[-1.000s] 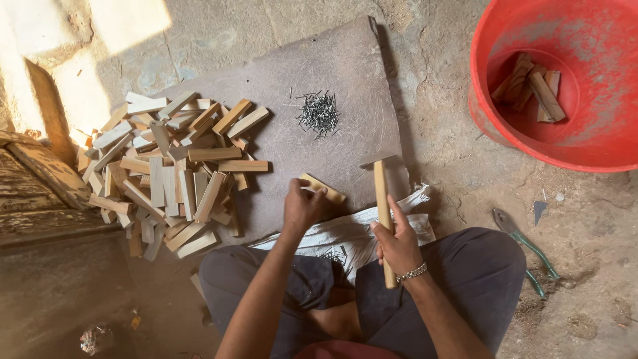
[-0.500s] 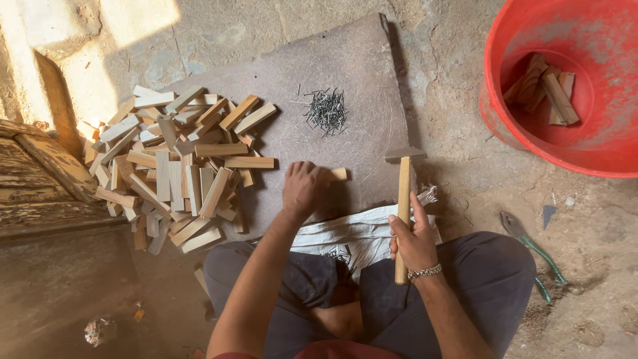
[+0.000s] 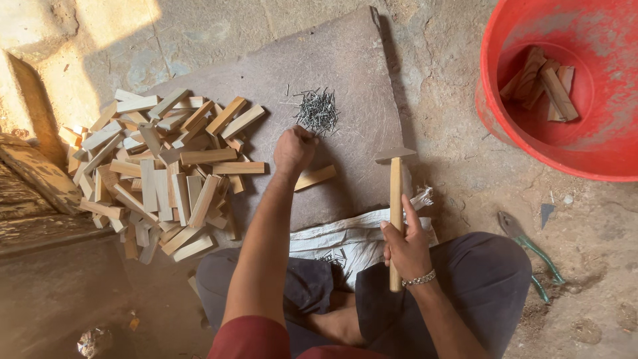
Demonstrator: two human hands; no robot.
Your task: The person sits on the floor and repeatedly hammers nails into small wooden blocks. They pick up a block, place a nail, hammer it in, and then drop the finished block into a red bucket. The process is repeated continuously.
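While right hand grips hammer, left hand pinches nails beside blocks.

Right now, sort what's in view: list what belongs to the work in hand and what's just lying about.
In use:
left hand at the nails
right hand holding the hammer
wood piece beside the left hand
board
wood pile

Lying about:
pliers
red tub with a few sticks
white sack

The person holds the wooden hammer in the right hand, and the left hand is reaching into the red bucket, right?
Not quite. In the head view the left hand is at the pile of small dark nails on the grey mat, not in the red plastic bucket. The right hand does hold the wooden-handled hammer.
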